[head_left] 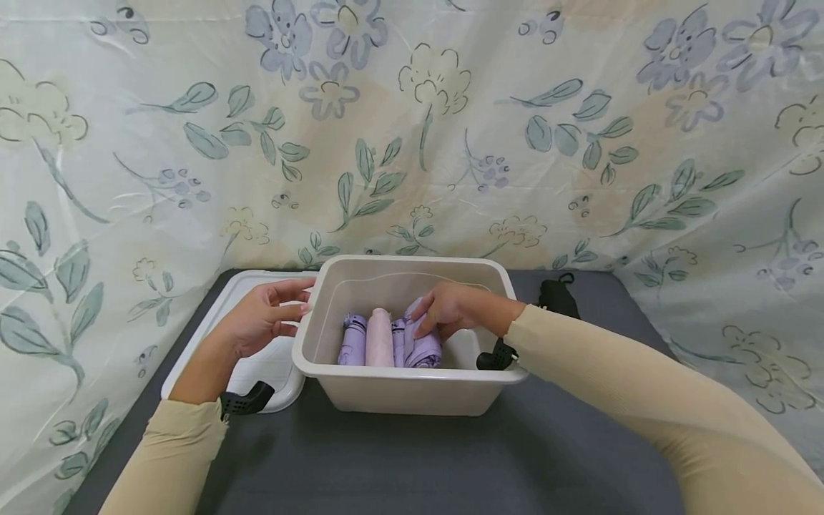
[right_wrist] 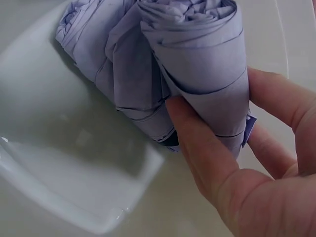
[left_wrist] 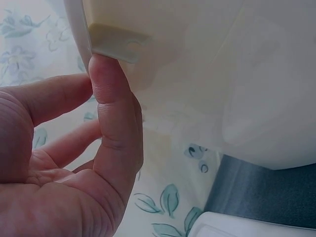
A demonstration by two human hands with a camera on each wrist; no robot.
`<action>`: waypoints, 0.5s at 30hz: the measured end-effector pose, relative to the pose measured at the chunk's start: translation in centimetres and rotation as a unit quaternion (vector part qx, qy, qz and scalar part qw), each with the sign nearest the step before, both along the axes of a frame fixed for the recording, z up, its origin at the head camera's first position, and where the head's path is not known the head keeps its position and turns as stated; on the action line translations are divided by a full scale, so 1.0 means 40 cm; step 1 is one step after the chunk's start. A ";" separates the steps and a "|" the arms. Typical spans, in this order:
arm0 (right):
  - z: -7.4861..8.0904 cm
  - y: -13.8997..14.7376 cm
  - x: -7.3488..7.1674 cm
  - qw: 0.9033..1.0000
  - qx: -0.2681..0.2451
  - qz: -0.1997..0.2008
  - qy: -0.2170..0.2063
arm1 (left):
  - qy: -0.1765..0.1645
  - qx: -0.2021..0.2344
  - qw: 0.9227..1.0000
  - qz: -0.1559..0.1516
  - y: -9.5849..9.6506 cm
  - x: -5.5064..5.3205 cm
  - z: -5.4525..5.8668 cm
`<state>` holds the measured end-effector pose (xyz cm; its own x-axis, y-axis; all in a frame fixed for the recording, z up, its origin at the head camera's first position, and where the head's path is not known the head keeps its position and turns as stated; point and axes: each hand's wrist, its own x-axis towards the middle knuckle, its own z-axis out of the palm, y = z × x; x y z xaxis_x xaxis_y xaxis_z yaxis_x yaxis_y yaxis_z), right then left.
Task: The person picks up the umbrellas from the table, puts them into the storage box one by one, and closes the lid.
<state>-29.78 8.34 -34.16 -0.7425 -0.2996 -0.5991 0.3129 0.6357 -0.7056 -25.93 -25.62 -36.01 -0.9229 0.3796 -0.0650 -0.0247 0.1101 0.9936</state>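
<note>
Right hand (head_left: 450, 307): fingers and thumb pinch a lavender roll (head_left: 425, 353) inside the beige bin (head_left: 408, 393). Left of this hand, in order: narrow lavender roll (head_left: 398, 343), pink roll (head_left: 380, 342), strapped lavender roll (head_left: 352, 343). Left hand (head_left: 260, 315): fingers loosely spread, tips touching bin's near side; white lid (head_left: 273, 368) lies below it. Beyond right wrist, black pouch (head_left: 558, 297).

The rectangular plastic bin (head_left: 412, 395) is plain cream, the rolled fabric bundles (head_left: 425, 352) inside lavender, the slim cylinder (head_left: 379, 340) among them pale pink. On the dark grey tabletop (head_left: 412, 465), the flat left-edge lid (head_left: 264, 372) is white, the far-right-corner pouch (head_left: 558, 298) black. Lilac and yellow flowers with green leaves pattern the off-white cloth (head_left: 438, 186).
</note>
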 end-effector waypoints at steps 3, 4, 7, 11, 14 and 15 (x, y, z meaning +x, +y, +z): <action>-0.002 -0.007 -0.002 1.000 -0.002 0.004 -0.004 | -0.003 0.002 1.000 0.001 0.000 0.003 0.002; -0.003 -0.010 -0.002 1.000 -0.005 0.005 -0.004 | -0.003 0.002 1.000 -0.001 -0.001 0.003 0.003; -0.004 -0.020 -0.001 1.000 -0.007 0.016 0.002 | -0.004 0.004 1.000 0.001 0.000 0.005 0.005; -0.009 -0.030 0.002 1.000 -0.002 0.027 0.006 | -0.003 0.003 1.000 0.000 0.000 0.006 0.005; -0.012 -0.033 0.003 1.000 0.008 0.023 0.001 | -0.002 0.001 1.000 -0.002 0.002 0.007 0.006; -0.011 -0.034 0.004 1.000 0.011 0.021 -0.002 | -0.001 0.000 1.000 -0.001 0.003 0.008 0.007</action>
